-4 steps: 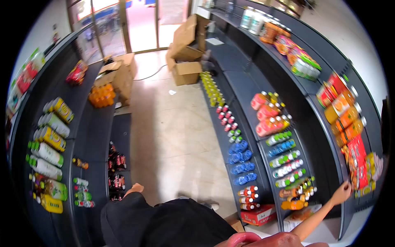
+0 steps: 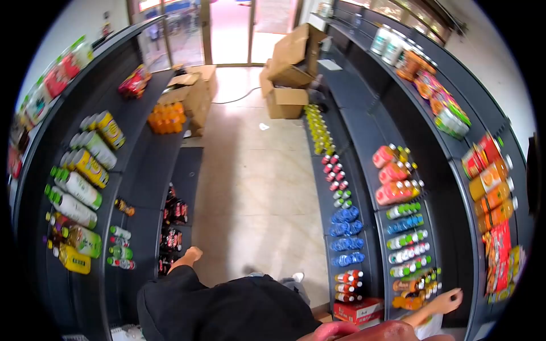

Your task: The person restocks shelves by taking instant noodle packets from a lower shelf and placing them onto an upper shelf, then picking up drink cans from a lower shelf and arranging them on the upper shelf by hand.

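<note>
Your right hand (image 2: 447,301) has dropped away from the red packets (image 2: 500,247) to the lower right; I cannot tell its grip, nor your left hand's (image 2: 193,254).

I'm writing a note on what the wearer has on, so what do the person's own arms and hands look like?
The left sleeve is plain black, like the top, and leaves the forearm uncovered. The right forearm is uncovered where it shows; its sleeve can't be made out. The left hand and right hand have no gloves.
</note>
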The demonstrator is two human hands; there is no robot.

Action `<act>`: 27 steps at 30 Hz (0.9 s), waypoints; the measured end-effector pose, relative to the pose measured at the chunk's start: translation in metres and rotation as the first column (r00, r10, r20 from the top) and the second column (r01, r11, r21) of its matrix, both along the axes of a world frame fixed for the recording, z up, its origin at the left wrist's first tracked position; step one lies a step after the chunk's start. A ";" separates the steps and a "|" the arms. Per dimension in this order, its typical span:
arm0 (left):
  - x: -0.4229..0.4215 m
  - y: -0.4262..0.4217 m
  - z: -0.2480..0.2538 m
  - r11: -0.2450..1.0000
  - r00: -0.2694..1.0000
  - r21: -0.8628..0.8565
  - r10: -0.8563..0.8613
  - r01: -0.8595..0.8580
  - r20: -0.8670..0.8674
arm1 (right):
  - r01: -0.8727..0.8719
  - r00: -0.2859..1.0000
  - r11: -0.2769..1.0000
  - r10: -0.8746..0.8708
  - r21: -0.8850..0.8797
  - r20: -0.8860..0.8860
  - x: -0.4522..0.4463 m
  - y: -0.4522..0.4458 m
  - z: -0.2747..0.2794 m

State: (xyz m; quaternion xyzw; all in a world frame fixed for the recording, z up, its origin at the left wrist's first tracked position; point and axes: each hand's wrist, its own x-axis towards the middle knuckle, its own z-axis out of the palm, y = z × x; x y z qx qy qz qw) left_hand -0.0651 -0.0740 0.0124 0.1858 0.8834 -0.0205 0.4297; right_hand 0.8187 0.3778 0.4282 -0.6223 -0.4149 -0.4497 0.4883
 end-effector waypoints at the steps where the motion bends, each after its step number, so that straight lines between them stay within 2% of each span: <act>1: 0.023 0.010 -0.017 0.999 0.999 0.042 0.021 -0.022 0.027 | -0.063 0.997 0.998 0.063 -0.012 -0.051 -0.018 0.001 -0.020; 2: 0.023 0.005 -0.011 0.999 0.999 0.020 0.042 -0.043 0.019 | -0.109 0.954 0.960 0.028 -0.259 -0.298 -0.063 -0.016 -0.063; 3: 0.024 0.001 0.001 0.998 0.998 -0.002 0.064 -0.064 0.012 | -0.383 0.826 0.856 0.151 -0.346 -0.542 -0.051 -0.002 -0.190; 4: 0.040 0.010 -0.010 0.992 0.991 -0.054 -0.110 0.114 0.078 | -0.415 0.901 0.903 0.390 -0.110 -0.193 -0.111 -0.004 -0.240; 5: 0.051 0.024 -0.033 0.953 0.949 -0.086 -0.277 0.292 0.152 | -0.621 0.769 0.725 0.490 -0.297 -0.411 -0.174 -0.020 -0.290; 6: 0.060 0.029 -0.052 0.894 0.890 -0.056 -0.434 0.445 0.142 | -0.781 0.606 0.457 0.392 -0.425 -0.692 -0.230 -0.038 -0.333; 7: 0.077 0.045 -0.067 0.741 0.715 0.037 -0.658 0.670 0.235 | -0.875 0.483 0.179 0.239 -0.450 -0.843 -0.279 -0.049 -0.365; 8: 0.097 0.057 -0.080 0.820 0.780 0.135 -0.571 0.556 0.255 | -0.905 0.415 -0.069 0.082 -0.420 -0.906 -0.323 -0.058 -0.381; 9: 0.113 0.068 -0.081 0.919 0.863 0.207 -0.387 0.334 0.326 | -0.890 0.388 -0.256 0.003 -0.376 -0.921 -0.360 -0.067 -0.395; 10: 0.129 0.084 -0.075 0.958 0.880 0.264 -0.216 0.109 0.422 | -0.848 0.395 -0.409 -0.063 -0.337 -0.917 -0.388 -0.068 -0.402; 11: 0.137 0.105 -0.066 0.945 0.867 0.326 -0.165 0.003 0.471 | -0.796 0.414 -0.523 -0.101 -0.306 -0.904 -0.410 -0.067 -0.410; 12: 0.132 0.120 -0.065 0.882 0.886 0.460 -0.289 0.099 0.362 | -0.751 0.448 -0.591 -0.131 -0.293 -0.884 -0.428 -0.062 -0.415; 13: 0.136 0.133 -0.065 0.798 0.887 0.569 -0.391 0.195 0.244 | -0.705 0.493 -0.646 -0.149 -0.293 -0.857 -0.436 -0.055 -0.419; 15: 0.125 0.155 -0.069 0.794 0.905 0.606 -0.295 0.053 0.307 | -0.638 0.585 -0.706 -0.185 -0.308 -0.789 -0.448 -0.028 -0.425; 16: 0.113 0.163 -0.078 0.728 0.917 0.685 -0.294 0.032 0.269 | -0.620 0.624 -0.718 -0.206 -0.316 -0.754 -0.452 -0.011 -0.425; 19: 0.031 0.170 -0.086 0.773 0.883 0.630 -0.346 0.077 0.317 | -0.610 0.703 -0.716 -0.292 -0.339 -0.649 -0.470 0.052 -0.424; 20: 0.012 0.152 -0.088 0.704 0.886 0.709 -0.304 -0.039 0.351 | -0.624 0.714 -0.696 -0.323 -0.356 -0.621 -0.478 0.074 -0.422; 23: -0.041 0.105 -0.045 0.928 0.976 0.356 0.031 -0.108 0.216 | -0.665 0.705 -0.645 -0.379 -0.375 -0.599 -0.533 0.130 -0.420; 25: -0.097 0.063 -0.019 0.934 0.981 0.314 0.127 -0.168 0.149 | -0.720 0.625 -0.612 -0.368 -0.327 -0.688 -0.598 0.163 -0.434; 26: -0.116 0.043 -0.019 0.891 0.969 0.381 0.218 -0.248 0.119 | -0.792 0.467 -0.577 -0.365 -0.198 -0.806 -0.634 0.193 -0.485; 27: -0.135 0.027 -0.024 0.836 0.947 0.449 0.306 -0.315 0.097 | -0.834 0.285 -0.550 -0.367 -0.040 -0.886 -0.674 0.210 -0.507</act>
